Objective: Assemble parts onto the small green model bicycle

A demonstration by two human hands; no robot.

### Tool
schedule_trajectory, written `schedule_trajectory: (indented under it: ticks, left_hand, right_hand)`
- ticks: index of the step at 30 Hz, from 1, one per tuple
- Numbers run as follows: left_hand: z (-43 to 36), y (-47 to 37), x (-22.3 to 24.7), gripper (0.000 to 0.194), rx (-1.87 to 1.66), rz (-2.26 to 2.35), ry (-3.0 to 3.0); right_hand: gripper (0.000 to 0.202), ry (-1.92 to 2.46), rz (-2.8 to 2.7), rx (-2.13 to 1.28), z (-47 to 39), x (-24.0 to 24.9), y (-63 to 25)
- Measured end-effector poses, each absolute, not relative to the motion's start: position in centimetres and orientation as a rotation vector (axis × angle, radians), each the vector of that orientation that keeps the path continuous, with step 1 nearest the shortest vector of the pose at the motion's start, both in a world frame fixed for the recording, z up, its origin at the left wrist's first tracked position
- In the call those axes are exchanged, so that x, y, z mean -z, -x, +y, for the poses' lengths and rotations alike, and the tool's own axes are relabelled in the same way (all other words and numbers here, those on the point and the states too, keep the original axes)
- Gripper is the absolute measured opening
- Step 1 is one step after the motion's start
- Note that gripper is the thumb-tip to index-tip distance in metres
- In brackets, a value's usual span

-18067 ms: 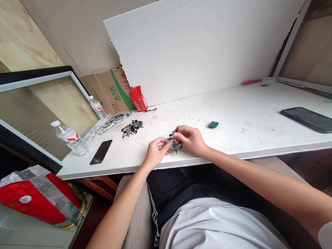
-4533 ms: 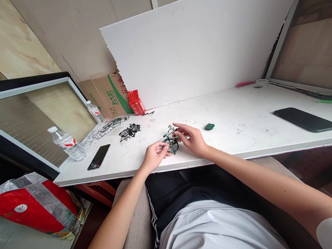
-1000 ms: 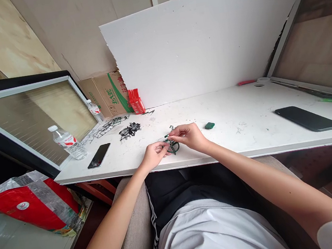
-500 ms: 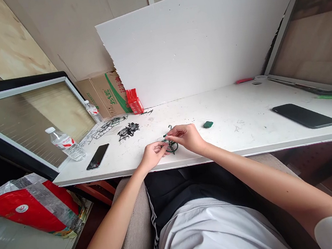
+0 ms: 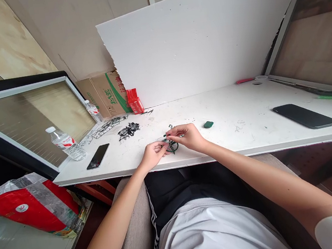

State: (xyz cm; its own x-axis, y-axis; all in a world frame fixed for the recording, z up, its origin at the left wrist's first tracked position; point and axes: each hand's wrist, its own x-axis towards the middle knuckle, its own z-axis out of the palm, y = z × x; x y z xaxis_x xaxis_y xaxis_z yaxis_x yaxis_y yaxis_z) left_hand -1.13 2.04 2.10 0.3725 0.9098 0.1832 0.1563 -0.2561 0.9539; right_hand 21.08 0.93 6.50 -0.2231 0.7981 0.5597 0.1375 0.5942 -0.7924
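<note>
Head view: small green bicycle model (image 5: 174, 146) near the front edge of the white table (image 5: 236, 134), between both hands. Left hand (image 5: 152, 155) has thumb and fingers pinched narrow on its left side. Right hand (image 5: 189, 135) has thumb and forefinger nearly together on a tiny dark piece (image 5: 165, 136) at the model's top left; can't tell if that piece is loose or attached.

Progress, judging by looks: mostly together, spoked wheel on, thin bars showing past the right hand; fit of the dark piece unconfirmed, and maybe some fine fitting left. Black parts cluster (image 5: 128, 131) and flat black part frames (image 5: 108, 127) lie well apart, farther left, untouched.

Model look: thin, spindly, dark green, wheel facing the camera, roughly upright; fingers hide much of the middle. Green lump (image 5: 208, 124) sits alone, right of the right hand.
</note>
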Motion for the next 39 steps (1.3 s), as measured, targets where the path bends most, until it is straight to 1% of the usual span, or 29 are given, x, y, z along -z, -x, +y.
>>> schedule_trajectory:
  ticks: [7,15,28,39]
  left_hand:
    - [2.0,1.2,-2.0,0.046,-0.988,0.957,-1.679]
    - [2.1,1.1,-2.0,0.049,-0.986,0.951,-1.686]
    - [2.0,1.0,-2.0,0.043,-0.986,0.963,-1.68]
    - [2.0,1.1,-2.1,0.047,-0.995,0.95,-1.696]
  right_hand:
    - [0.042,0.779,-1.691,-0.758,0.9,-6.7,-21.1]
    - [0.036,0.822,-1.744,-0.683,0.2,-6.9,-20.7]
    - [0.04,0.829,-1.664,-0.708,0.1,-6.6,-20.5]
    - [0.04,0.835,-1.651,-0.666,0.0,-6.1,-20.1]
